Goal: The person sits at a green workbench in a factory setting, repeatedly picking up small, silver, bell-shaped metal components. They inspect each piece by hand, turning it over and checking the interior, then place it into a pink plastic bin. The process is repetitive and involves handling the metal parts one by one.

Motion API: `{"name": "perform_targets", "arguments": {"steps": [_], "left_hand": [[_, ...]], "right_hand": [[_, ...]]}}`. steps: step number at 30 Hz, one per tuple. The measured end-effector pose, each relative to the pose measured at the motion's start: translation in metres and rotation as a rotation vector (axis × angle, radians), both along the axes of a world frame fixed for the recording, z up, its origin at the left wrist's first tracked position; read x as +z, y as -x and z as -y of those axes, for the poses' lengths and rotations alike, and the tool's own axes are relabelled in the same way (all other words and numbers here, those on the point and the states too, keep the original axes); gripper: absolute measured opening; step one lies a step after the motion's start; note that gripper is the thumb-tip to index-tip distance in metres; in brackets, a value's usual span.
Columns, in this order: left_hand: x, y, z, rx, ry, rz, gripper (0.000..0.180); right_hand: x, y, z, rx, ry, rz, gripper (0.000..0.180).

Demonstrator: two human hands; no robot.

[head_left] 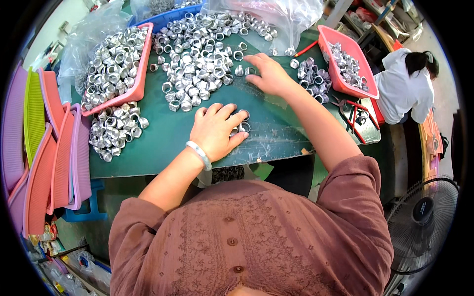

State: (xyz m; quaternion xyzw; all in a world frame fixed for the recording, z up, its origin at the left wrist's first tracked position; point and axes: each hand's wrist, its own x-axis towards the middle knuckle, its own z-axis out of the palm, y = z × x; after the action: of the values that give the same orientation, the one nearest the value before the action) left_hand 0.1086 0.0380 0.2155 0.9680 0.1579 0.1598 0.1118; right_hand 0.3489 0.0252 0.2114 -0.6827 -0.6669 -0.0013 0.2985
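Note:
My left hand (216, 129) lies palm down on the green table (163, 143), its fingers covering a few silver metal rings (244, 126) near the middle. A pale bangle circles that wrist. My right hand (267, 74) reaches farther out, fingers spread flat on the table, its fingertips touching a ring at the edge of the big heap of silver rings (197, 59). Neither hand lifts anything.
A pink tray (140, 74) full of rings sits at the left, with a loose pile (116, 130) below it. Another pink tray (353, 59) and red-handled pliers (353, 111) lie at the right. Stacked coloured trays (44, 148) stand far left. A person in white sits at the right; a fan (422, 217) is lower right.

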Motion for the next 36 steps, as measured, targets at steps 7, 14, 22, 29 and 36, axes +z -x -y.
{"name": "perform_targets", "arguments": {"steps": [7, 14, 22, 29, 36], "left_hand": [[-0.002, 0.002, 0.0, 0.001, 0.003, 0.044, 0.038], [-0.003, 0.003, 0.0, 0.015, 0.015, 0.052, 0.038], [0.0, 0.003, -0.002, -0.009, 0.029, 0.024, 0.037], [0.0, 0.0, -0.004, -0.033, 0.028, -0.002, 0.037], [0.003, 0.002, -0.004, -0.031, 0.071, -0.005, 0.048]], "right_hand": [[-0.014, -0.004, -0.008, 0.115, 0.045, 0.079, 0.035], [-0.003, 0.02, 0.036, 0.148, 0.137, -0.153, 0.036], [0.004, 0.031, 0.061, 0.224, 0.15, -0.224, 0.056], [0.004, 0.031, 0.08, 0.19, 0.148, -0.399, 0.057], [-0.002, 0.03, 0.087, 0.238, 0.132, -0.371, 0.063]]}}
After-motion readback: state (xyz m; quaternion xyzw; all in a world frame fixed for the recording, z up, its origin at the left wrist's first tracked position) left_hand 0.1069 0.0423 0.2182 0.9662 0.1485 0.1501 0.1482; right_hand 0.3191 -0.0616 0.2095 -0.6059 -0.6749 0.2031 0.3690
